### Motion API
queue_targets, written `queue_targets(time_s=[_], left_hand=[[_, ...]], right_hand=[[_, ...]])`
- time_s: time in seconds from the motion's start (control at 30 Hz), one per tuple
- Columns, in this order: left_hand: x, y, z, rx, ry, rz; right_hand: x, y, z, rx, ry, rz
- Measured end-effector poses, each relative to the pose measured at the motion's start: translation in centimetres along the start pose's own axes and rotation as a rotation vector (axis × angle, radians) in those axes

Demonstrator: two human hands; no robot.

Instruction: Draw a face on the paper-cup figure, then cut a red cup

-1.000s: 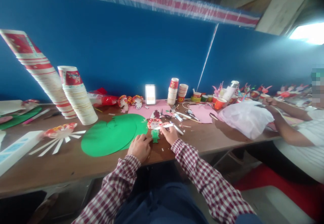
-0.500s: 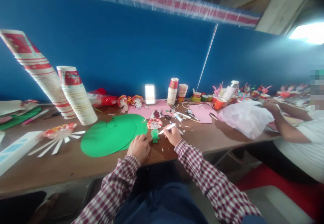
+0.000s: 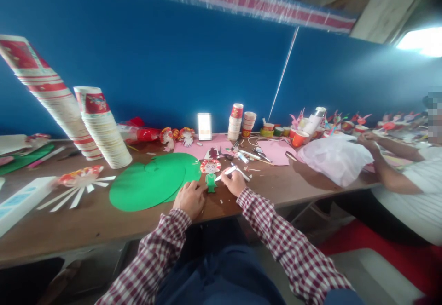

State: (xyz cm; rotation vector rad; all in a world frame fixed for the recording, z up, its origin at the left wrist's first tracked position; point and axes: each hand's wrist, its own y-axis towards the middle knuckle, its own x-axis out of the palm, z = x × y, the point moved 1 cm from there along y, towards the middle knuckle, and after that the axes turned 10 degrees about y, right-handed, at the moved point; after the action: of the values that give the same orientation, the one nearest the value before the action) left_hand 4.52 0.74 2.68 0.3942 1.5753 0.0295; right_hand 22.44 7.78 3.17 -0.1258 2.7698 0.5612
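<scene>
A paper cut-out doll (image 3: pixel 210 181) with a red and yellow ruffled head and a green body lies on the table between my hands. My left hand (image 3: pixel 189 198) rests palm down to its left, fingers stretched out on the tabletop near its lower edge. In my right hand (image 3: pixel 236 183) is a white marker pen (image 3: pixel 228 172), pinched in a writing grip and slanting down to the left. Its tip is close to the right side of the green body; contact cannot be made out. Large green paper discs (image 3: pixel 148 183) lie left of my left hand.
Tall paper cup stacks (image 3: pixel 107 132) lean at the left, near a fringed paper piece (image 3: pixel 81 181). Behind the doll are pink sheets (image 3: pixel 276 152), loose pens and scraps. To the right, another person's hands hold a translucent white plastic bag (image 3: pixel 334 160).
The whole scene sits slightly higher and further left as the camera shifts. Both hands, the pen and the doll keep nearly the same arrangement.
</scene>
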Motion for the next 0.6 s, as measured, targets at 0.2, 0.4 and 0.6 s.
queue_targets(time_s=[0.2, 0.4, 0.6], left_hand=[[-0.06, -0.02, -0.01, 0.001, 0.007, 0.0], [0.04, -0.03, -0.01, 0.0, 0.01, -0.004], [-0.21, -0.03, 0.1, -0.004, 0.021, -0.028]], right_hand=[[-0.07, 0.0, 0.06, -0.005, -0.008, 0.001], [-0.11, -0.03, -0.06, -0.006, -0.006, -0.005], [-0.12, -0.08, -0.19, 0.001, -0.001, 0.001]])
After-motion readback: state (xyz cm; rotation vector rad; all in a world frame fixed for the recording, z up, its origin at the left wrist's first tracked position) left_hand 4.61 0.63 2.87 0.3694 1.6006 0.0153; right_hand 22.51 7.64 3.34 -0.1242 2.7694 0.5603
